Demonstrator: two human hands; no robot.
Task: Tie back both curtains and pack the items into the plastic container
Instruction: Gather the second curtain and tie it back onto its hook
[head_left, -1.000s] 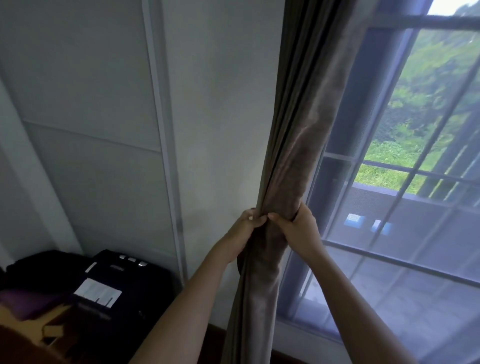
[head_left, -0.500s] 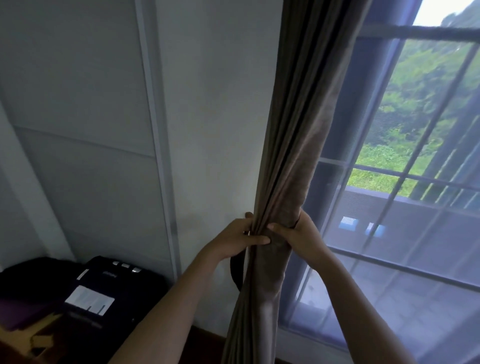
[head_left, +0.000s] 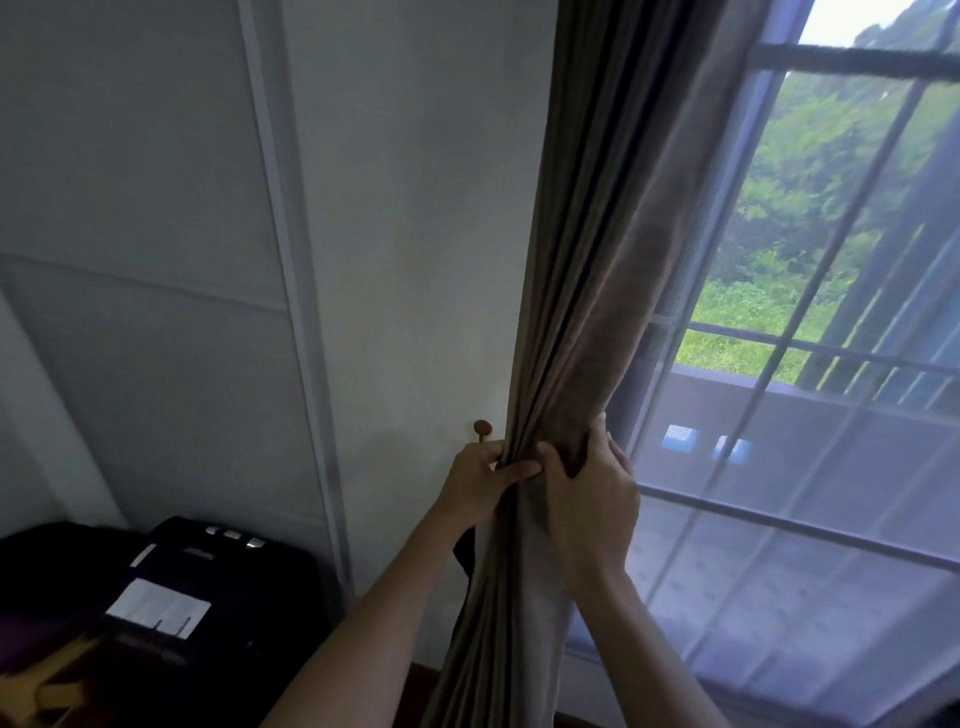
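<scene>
A brown-grey curtain (head_left: 587, 291) hangs bunched at the left edge of the window. My left hand (head_left: 480, 486) grips the gathered folds from the left, thumb across the front. My right hand (head_left: 592, 499) wraps round the bundle from the right, at the same height. A dark strap, the tie-back (head_left: 465, 553), hangs in a loop below my left hand, behind the curtain's edge. A small brown wall knob (head_left: 482, 428) sticks out of the white wall just above my left hand. No plastic container is in view.
The window (head_left: 810, 395) with a sheer screen fills the right side, a balcony rail behind it. A black suitcase (head_left: 208, 597) with a white label stands at the lower left, dark bags beside it. A panelled wall (head_left: 156, 260) is on the left.
The curtain bundle has shifted slightly right, uncovering the brown wall knob above my left hand. Both hands keep their hold at about the same height.
</scene>
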